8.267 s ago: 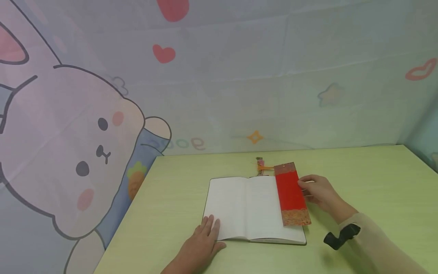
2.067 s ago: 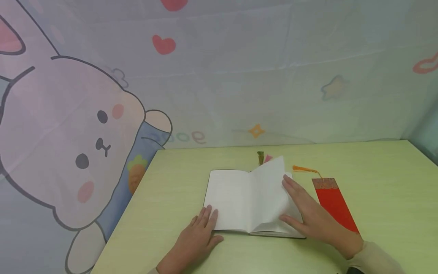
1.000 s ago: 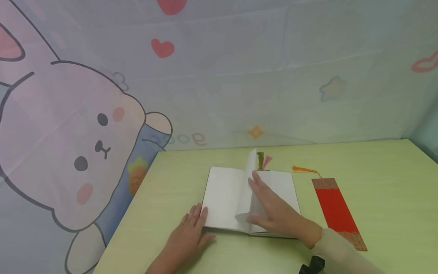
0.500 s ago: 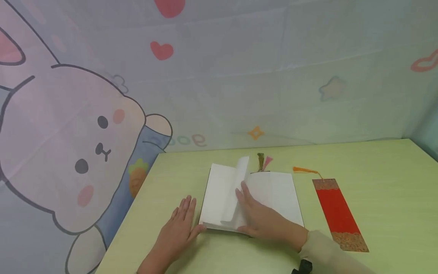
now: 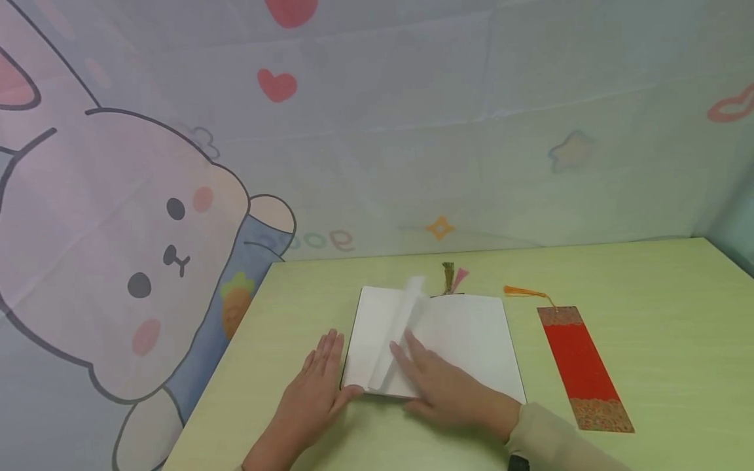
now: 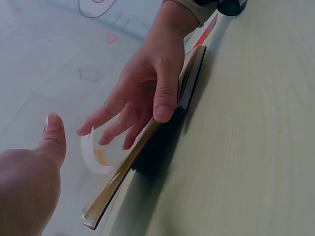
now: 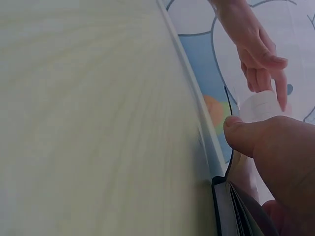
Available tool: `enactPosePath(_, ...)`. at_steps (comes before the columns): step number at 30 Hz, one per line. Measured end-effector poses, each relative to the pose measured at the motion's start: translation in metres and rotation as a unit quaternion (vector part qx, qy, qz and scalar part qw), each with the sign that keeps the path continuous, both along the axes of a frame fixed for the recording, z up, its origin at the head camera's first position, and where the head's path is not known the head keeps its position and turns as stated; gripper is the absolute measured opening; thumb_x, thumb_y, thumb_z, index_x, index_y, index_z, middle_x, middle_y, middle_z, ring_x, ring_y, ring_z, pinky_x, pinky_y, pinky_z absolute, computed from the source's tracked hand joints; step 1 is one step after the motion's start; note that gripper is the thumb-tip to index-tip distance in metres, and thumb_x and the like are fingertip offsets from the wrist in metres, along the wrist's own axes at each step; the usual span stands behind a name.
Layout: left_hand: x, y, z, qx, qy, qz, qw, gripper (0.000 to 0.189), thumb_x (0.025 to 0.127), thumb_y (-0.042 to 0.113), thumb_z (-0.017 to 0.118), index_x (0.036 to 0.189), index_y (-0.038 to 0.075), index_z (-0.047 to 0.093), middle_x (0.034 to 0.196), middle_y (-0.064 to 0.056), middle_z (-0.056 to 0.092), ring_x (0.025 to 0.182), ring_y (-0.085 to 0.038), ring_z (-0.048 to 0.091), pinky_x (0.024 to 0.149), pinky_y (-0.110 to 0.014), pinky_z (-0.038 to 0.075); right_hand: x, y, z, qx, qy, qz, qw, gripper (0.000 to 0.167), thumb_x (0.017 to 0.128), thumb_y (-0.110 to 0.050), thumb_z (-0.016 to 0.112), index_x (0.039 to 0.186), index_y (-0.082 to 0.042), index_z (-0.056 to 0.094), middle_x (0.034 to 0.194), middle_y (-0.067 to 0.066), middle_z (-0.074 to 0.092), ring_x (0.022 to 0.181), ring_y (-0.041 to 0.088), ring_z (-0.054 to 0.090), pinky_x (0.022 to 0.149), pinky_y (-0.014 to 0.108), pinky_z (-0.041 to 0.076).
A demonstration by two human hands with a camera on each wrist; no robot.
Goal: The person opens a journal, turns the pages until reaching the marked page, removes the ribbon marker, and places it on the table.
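Note:
A notebook (image 5: 471, 340) with blank white pages lies open on the table. One loose page (image 5: 393, 347) stands curled over the left half, and my right hand (image 5: 442, 389) touches it from the right with extended fingers. My left hand (image 5: 309, 399) lies beside the notebook's left edge, fingers straight, its thumb at the lower-left corner. From the left wrist view, the right hand (image 6: 147, 78) reaches over the notebook (image 6: 133, 152) with spread fingers. A red bookmark (image 5: 586, 360) with patterned brown ends and an orange tassel (image 5: 524, 292) lies flat right of the notebook.
Green (image 5: 448, 276) and pink tassels (image 5: 461, 278) stick out past the notebook's top edge. The pale green table (image 5: 306, 294) ends at the back against a cloth printed with a rabbit (image 5: 147, 255).
The red bookmark, earlier in my right hand over the notebook, now lies on the table. My right hand has swept the page leftward. My left hand has slid off the left page.

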State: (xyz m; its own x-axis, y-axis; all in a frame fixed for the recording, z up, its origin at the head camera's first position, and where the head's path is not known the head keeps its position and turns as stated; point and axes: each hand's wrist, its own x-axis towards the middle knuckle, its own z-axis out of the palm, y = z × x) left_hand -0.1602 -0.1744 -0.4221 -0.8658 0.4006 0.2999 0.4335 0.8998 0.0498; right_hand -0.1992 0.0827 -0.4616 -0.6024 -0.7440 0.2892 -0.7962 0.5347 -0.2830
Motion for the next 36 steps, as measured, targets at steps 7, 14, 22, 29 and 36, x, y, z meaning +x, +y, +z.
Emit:
enactPosePath(7,0.000,0.004,0.000,0.008,0.004,-0.007,0.9999,0.084,0.090,0.052,0.050,0.145,-0.003,0.020,0.151,-0.018,0.021,0.139,-0.026,0.016,0.108,-0.042,0.024,0.007,-0.001,0.003,0.030,0.031,0.016,0.9990,0.074,0.092,-0.041,0.054,0.148,-0.007,0.021,0.149,0.018,0.027,0.135,0.040,0.021,0.105,0.049,0.027)
enactPosePath(14,-0.002,0.014,-0.009,-0.013,-0.013,-0.018,0.9997,0.082,0.090,0.054,0.048,0.145,-0.002,0.024,0.150,-0.019,0.023,0.138,-0.030,0.020,0.108,-0.043,0.025,0.009,0.003,0.002,0.048,0.096,0.036,0.9936,0.058,0.093,-0.040,0.052,0.138,-0.004,0.043,0.143,0.021,0.035,0.130,0.045,0.028,0.101,0.052,0.033)
enactPosePath(22,-0.003,0.025,-0.024,-0.071,-0.031,-0.035,0.9963,0.076,0.091,0.052,0.048,0.141,-0.003,0.033,0.146,-0.020,0.030,0.135,-0.035,0.025,0.106,-0.046,0.027,0.013,0.003,0.009,0.047,0.074,0.051,0.9948,0.053,0.096,-0.039,0.049,0.135,-0.003,0.047,0.142,0.017,0.040,0.131,0.039,0.032,0.103,0.047,0.032)
enactPosePath(29,-0.001,0.026,-0.029,-0.078,-0.065,-0.026,0.9945,0.076,0.092,0.057,0.039,0.141,-0.001,0.034,0.145,-0.018,0.034,0.134,-0.033,0.028,0.106,-0.046,0.027,0.016,0.006,0.008,0.022,0.106,0.067,0.9918,0.048,0.095,-0.036,0.051,0.130,-0.004,0.052,0.135,0.012,0.049,0.126,0.032,0.042,0.100,0.040,0.037)
enactPosePath(36,0.000,0.025,-0.033,-0.064,-0.108,-0.020,0.9919,0.077,0.093,0.058,0.037,0.142,-0.002,0.033,0.146,-0.018,0.032,0.134,-0.031,0.029,0.102,-0.047,0.033,0.016,0.017,0.008,-0.035,0.162,0.090,0.9820,0.042,0.090,-0.030,0.060,0.124,-0.005,0.058,0.123,0.007,0.060,0.115,0.021,0.054,0.093,0.035,0.044)
